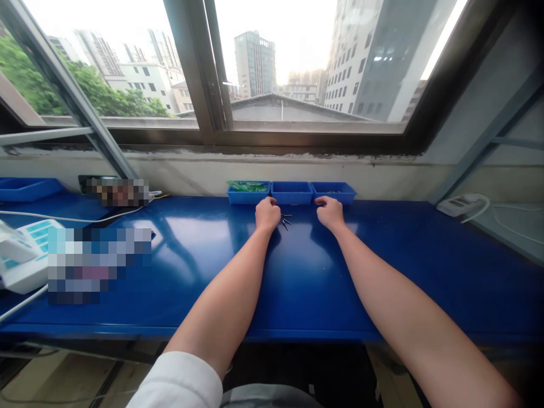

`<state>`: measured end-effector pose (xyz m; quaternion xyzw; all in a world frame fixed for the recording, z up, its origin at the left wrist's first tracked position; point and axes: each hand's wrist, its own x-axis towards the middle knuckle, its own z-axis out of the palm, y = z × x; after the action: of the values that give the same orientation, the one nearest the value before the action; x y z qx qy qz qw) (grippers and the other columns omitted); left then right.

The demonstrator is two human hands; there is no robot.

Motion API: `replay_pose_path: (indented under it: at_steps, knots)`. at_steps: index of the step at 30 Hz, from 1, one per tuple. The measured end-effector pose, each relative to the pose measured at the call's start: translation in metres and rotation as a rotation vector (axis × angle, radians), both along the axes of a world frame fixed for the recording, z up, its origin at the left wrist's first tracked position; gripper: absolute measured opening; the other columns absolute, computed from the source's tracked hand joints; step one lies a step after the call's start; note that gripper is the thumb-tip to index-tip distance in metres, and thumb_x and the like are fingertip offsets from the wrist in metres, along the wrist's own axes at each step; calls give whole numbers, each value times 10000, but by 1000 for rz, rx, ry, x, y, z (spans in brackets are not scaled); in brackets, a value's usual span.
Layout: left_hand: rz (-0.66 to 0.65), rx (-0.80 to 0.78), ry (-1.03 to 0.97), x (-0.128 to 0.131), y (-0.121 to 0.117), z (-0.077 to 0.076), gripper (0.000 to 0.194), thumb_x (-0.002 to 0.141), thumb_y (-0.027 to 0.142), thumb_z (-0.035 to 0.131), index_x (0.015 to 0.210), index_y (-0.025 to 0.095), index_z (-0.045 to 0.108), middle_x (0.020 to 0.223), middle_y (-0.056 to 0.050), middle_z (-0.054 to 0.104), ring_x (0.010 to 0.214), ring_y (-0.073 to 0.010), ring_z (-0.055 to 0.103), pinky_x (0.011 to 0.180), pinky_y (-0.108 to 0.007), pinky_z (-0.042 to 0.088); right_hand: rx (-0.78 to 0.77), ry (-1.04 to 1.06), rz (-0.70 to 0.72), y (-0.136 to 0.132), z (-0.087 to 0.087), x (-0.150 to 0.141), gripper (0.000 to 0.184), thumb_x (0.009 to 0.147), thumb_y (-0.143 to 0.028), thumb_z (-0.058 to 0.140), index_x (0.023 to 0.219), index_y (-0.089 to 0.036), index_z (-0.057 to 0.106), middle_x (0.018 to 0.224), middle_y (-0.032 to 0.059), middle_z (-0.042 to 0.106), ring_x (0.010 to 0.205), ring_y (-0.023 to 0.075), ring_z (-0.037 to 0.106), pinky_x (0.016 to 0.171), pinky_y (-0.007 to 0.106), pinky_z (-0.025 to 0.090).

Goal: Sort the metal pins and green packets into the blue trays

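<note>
My left hand (267, 214) is closed, its fingers curled at the front of the left blue bin (249, 198), which holds green pieces. My right hand (330, 212) is also closed, thumb and fingers drawn together before the right blue bin (346, 194), where some small bits lie. Anything inside either hand is hidden or too small to make out. Between the hands, several thin dark metal pieces (285, 223) lie on the blue table (297, 283). Behind them stands the middle blue bin (291, 195); its contents are hard to see.
A white device with teal keys (32, 249) stands at the left, beside a pixelated patch. Another blue tray (29, 190) is at the far left. A white power strip (463, 204) with a cable lies at the right. Grey metal posts and a window (208, 136) border the back.
</note>
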<state>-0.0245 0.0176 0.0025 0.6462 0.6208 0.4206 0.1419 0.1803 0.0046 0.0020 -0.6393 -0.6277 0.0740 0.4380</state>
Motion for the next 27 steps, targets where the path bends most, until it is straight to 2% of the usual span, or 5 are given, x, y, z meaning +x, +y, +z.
replay_pose_path:
  at_steps: [3,6,10,16,27]
  knots:
    - [-33,-17,108,2,-2,0,383,740,116,436,1050,176,651,1093,-94,655,1036,-227,587,907,-321,440,-97,-198,42,-1,-2,-1,497,631,-130,502,1101,-158,659,1093,97,634,1052,266,523,948,374,405]
    - [-86,-26,254,6,-5,0,379,774,181,428,1078,198,653,1162,-96,621,1103,-253,547,962,-358,395,-196,-409,120,-7,1,-16,507,705,-276,524,1207,-265,597,1224,82,534,1127,313,425,971,454,345]
    - [-71,-99,237,7,-5,2,416,792,172,377,1110,209,642,1208,-78,603,1150,-242,521,991,-350,359,-294,-558,169,-15,7,-42,522,806,-425,416,1313,-321,477,1295,100,426,1170,335,360,963,485,302]
    - [-50,-136,114,7,-4,5,410,767,143,385,1073,202,653,1176,-75,629,1136,-237,532,975,-346,362,-407,-596,79,-15,9,-53,578,827,-546,353,1357,-322,399,1317,126,358,1170,350,349,935,478,293]
    - [-24,-140,153,10,-1,2,355,776,162,398,1021,200,651,1138,-103,635,1098,-278,542,935,-411,362,-451,-613,70,-12,6,-55,613,833,-621,294,1382,-354,349,1314,133,373,1187,363,341,924,484,275]
